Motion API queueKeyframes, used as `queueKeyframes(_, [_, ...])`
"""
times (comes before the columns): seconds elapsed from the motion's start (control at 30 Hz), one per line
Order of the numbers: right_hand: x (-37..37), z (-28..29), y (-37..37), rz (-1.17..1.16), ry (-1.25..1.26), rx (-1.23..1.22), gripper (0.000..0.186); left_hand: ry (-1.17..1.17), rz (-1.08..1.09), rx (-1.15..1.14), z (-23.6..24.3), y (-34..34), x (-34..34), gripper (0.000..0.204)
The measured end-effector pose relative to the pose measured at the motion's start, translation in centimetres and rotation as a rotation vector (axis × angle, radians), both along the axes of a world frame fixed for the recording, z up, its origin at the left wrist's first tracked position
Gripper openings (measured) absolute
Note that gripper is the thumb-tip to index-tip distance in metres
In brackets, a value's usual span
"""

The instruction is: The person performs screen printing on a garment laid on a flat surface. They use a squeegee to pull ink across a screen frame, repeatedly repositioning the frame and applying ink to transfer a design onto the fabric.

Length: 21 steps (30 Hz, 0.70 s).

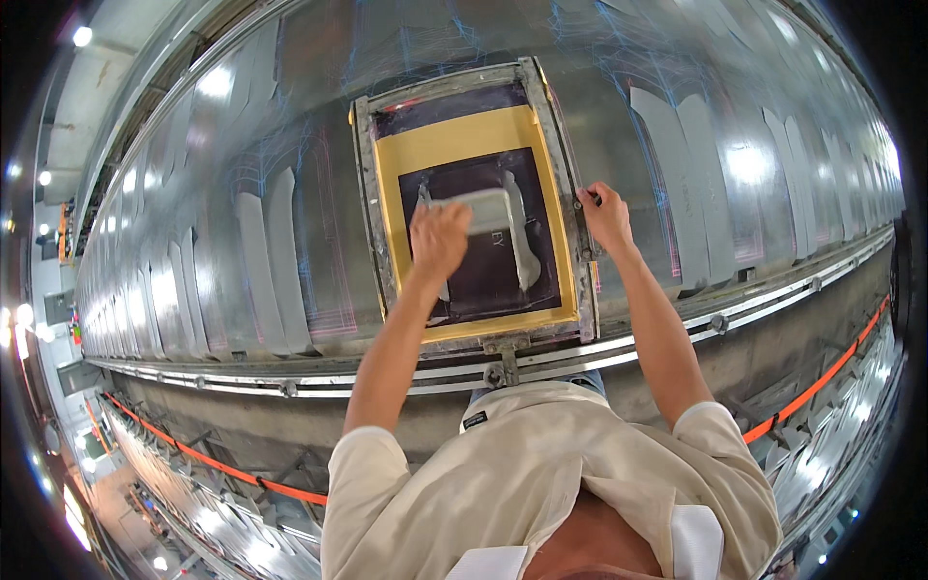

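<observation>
A framed screen with a yellow border [449, 134] lies on the long grey surface, its dark middle [464, 280] streaked with grey paste [522, 251]. My left hand [440, 232] is closed on a pale grey squeegee-like tool [483, 208], held over the upper middle of the dark area; part of the tool is hidden by my fingers. At the frame's right rail [577, 266], my right hand [601, 215] has its fingers curled on the edge near a small fitting, partly covering it.
The long surface [338, 193] carries grey panel shapes [696, 193] and blue and pink outlines on both sides of the screen. A metal rail [667, 333] runs along its near edge, against my body. Orange strips [222, 462] run lower down, with racks of sheets beyond.
</observation>
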State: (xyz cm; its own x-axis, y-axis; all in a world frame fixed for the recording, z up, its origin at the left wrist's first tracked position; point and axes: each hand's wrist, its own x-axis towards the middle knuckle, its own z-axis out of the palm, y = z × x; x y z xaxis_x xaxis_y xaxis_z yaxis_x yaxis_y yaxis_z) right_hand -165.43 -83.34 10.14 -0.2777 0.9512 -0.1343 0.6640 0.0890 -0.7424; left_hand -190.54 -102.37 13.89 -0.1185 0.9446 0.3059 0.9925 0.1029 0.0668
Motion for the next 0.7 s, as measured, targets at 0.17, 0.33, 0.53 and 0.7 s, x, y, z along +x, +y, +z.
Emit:
queueKeyframes(0.17, [0.4,-2.1,-1.1,-0.083,0.107,0.073,0.03,-0.275,-0.037,-0.296,4.5,6.8,-4.7,0.019])
queueKeyframes(0.33, [-0.7,-1.1,-2.2,-0.102,0.142,0.019,0.032,-0.171,0.007,-0.321,3.1,7.0,-6.3,0.021])
queueKeyframes(0.53, [-0.3,-1.0,-1.4,-0.134,0.101,-0.001,0.033,-0.177,-0.116,-0.309,1.1,-3.9,2.5,0.033])
queueKeyframes(0.7, [-0.5,-0.8,-1.7,-0.125,0.118,0.041,0.03,-0.229,-0.128,-0.407,1.7,-2.8,1.1,0.03])
